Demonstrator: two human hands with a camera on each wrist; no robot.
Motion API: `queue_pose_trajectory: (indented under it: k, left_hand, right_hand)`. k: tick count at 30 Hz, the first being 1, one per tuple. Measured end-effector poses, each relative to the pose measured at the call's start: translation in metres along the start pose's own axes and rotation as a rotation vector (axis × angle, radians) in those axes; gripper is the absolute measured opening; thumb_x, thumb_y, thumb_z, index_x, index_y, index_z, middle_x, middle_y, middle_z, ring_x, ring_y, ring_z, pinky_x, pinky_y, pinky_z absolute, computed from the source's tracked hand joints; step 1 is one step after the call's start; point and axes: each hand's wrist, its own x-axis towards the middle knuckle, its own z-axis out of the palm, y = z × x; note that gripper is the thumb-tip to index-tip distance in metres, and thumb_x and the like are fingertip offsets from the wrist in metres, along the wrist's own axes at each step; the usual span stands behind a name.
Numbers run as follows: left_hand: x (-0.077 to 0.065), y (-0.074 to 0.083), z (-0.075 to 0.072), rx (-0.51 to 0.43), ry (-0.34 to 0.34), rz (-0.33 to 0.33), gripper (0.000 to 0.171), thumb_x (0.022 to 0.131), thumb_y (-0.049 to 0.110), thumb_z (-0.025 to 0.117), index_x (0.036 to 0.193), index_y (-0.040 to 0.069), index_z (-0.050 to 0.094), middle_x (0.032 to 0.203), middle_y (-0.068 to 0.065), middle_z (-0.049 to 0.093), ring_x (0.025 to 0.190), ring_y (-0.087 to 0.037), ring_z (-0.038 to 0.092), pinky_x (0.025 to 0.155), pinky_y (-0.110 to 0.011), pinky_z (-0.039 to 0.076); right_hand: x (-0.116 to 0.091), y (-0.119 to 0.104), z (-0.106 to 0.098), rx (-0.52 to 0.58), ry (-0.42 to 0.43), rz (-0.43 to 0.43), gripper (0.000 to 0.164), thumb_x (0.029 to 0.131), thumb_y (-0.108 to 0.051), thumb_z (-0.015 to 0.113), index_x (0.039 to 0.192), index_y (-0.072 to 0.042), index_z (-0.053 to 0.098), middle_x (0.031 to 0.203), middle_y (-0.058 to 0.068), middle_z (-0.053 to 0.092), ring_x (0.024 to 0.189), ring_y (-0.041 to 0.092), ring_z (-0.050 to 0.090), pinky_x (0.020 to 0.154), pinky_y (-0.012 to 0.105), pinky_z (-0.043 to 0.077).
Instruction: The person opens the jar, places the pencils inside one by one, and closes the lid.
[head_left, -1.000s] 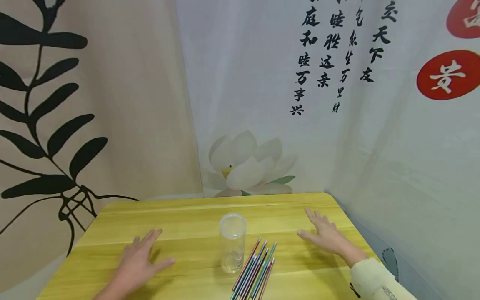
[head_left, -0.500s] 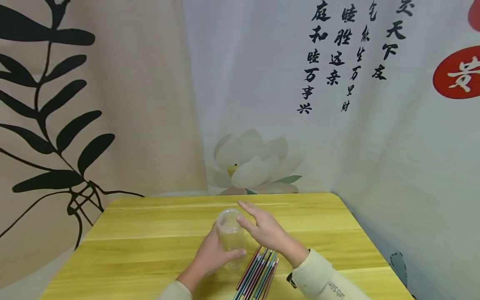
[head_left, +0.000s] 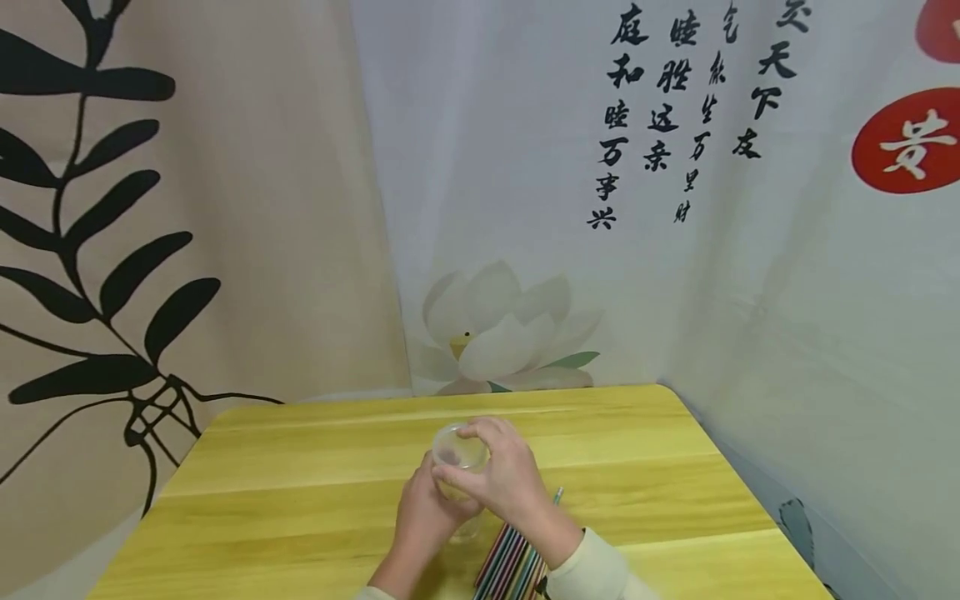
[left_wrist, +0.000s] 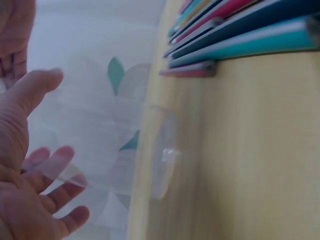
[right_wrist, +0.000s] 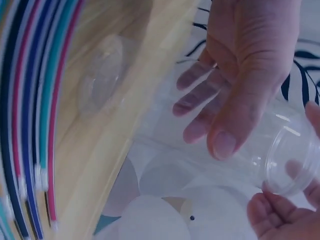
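One clear cylindrical jar (head_left: 448, 452), roughly upright with mouth up, is near the middle of a wood-grain table (head_left: 300, 492); taken as landmark. Whether its base touches the tabletop: cannot tell. Surface yellow-toned, grain running side to side. Behind the jar, pale hanging fabric (head_left: 787, 300) with a printed lotus (head_left: 506, 333); higher and to the jar's right, black calligraphy (head_left: 615, 150) and a red oval (head_left: 903, 142); far to its left, a dark leafy plant print (head_left: 112, 250).

Grip: left hand (head_left: 431, 504) wraps the jar's body, thumb on one side, fingers on the other. Right hand (head_left: 510, 475) pinches the jar's rim between thumb and fingers.

Pencils (head_left: 510, 562), a loose bundle including turquoise, magenta and navy, lie just right of the jar on its near side, partly hidden by the right wrist.

Edges: back edge runs behind the jar, near the fabric; left and right edges slant well apart from it, with similar stretches of tabletop either side. Pencils limit the room at the jar's near right.
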Motion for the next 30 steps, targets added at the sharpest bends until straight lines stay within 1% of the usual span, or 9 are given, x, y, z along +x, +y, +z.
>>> queue_pose_trajectory:
  k: [4,7,10,14,18,21,23,27,30]
  left_hand:
    - [0.002,-0.003,-0.001,-0.035,-0.035,-0.031,0.08,0.07,0.031,0.098,0.137,0.015,0.059,0.125,-0.007,0.074,0.11,-0.027,0.071,0.088,-0.048,0.062]
    - [0.004,-0.005,-0.002,-0.05,-0.053,-0.054,0.079,0.069,0.033,0.099,0.137,0.018,0.06,0.125,-0.006,0.074,0.111,-0.026,0.071,0.089,-0.047,0.062]
    - [0.005,-0.007,-0.002,-0.063,-0.068,-0.058,0.08,0.069,0.033,0.099,0.137,0.018,0.059,0.124,-0.005,0.075,0.111,-0.026,0.072,0.088,-0.047,0.062]
    - [0.005,-0.009,-0.002,-0.064,-0.069,-0.041,0.081,0.069,0.034,0.099,0.137,0.017,0.06,0.118,-0.003,0.077,0.107,-0.024,0.072,0.087,-0.043,0.062]
    - [0.006,-0.011,-0.004,-0.056,-0.066,-0.022,0.079,0.069,0.036,0.1,0.135,0.015,0.061,0.112,-0.002,0.077,0.103,-0.02,0.073,0.084,-0.04,0.062]
    - [0.007,-0.012,-0.006,-0.065,-0.071,-0.028,0.082,0.069,0.036,0.099,0.137,0.014,0.06,0.115,-0.004,0.077,0.105,-0.023,0.072,0.086,-0.043,0.062]
    - [0.006,-0.013,-0.004,-0.079,-0.085,-0.042,0.086,0.069,0.038,0.099,0.14,0.014,0.058,0.119,-0.005,0.076,0.108,-0.025,0.072,0.087,-0.046,0.062]
    - [-0.002,-0.024,0.003,0.003,-0.131,-0.043,0.088,0.065,0.044,0.102,0.135,0.01,0.063,0.121,-0.008,0.077,0.106,-0.026,0.072,0.083,-0.046,0.061]
    - [-0.006,-0.032,0.005,0.077,-0.149,-0.018,0.083,0.062,0.042,0.103,0.128,0.007,0.067,0.119,-0.01,0.079,0.102,-0.026,0.073,0.08,-0.045,0.061]
  right_hand:
    - [-0.002,0.002,0.004,0.073,0.045,0.044,0.046,0.075,-0.039,0.098,0.108,-0.013,0.079,0.124,0.006,0.076,0.12,0.025,0.069,0.099,0.051,0.06]
    - [-0.002,0.002,0.004,0.114,0.037,0.063,0.046,0.075,-0.039,0.098,0.108,-0.012,0.08,0.125,0.007,0.076,0.121,0.026,0.069,0.1,0.053,0.059]
    - [-0.002,0.001,0.003,0.13,0.021,0.068,0.046,0.076,-0.039,0.098,0.108,-0.011,0.081,0.127,0.008,0.075,0.122,0.028,0.069,0.099,0.053,0.059]
    - [-0.001,0.003,0.0,0.146,-0.007,0.051,0.043,0.076,-0.035,0.098,0.108,-0.011,0.081,0.127,0.008,0.075,0.121,0.027,0.069,0.099,0.047,0.06]
    - [0.003,0.006,-0.003,0.143,-0.055,-0.008,0.041,0.078,-0.031,0.098,0.109,-0.011,0.081,0.127,0.007,0.076,0.12,0.026,0.07,0.099,0.044,0.06]
    - [0.005,0.007,-0.003,0.139,-0.067,-0.028,0.039,0.079,-0.031,0.096,0.109,-0.011,0.081,0.127,0.006,0.076,0.12,0.025,0.07,0.1,0.045,0.06]
    - [0.005,0.008,0.0,0.148,-0.051,-0.011,0.039,0.079,-0.031,0.096,0.109,-0.011,0.081,0.127,0.007,0.075,0.121,0.026,0.07,0.1,0.045,0.06]
    - [0.0,0.009,0.005,0.153,0.006,0.011,0.037,0.079,-0.03,0.096,0.108,-0.012,0.081,0.128,0.007,0.075,0.121,0.027,0.07,0.097,0.043,0.062]
    - [-0.003,0.011,0.007,0.137,0.044,-0.025,0.04,0.078,-0.03,0.097,0.109,-0.012,0.081,0.126,0.006,0.077,0.121,0.027,0.069,0.096,0.043,0.063]
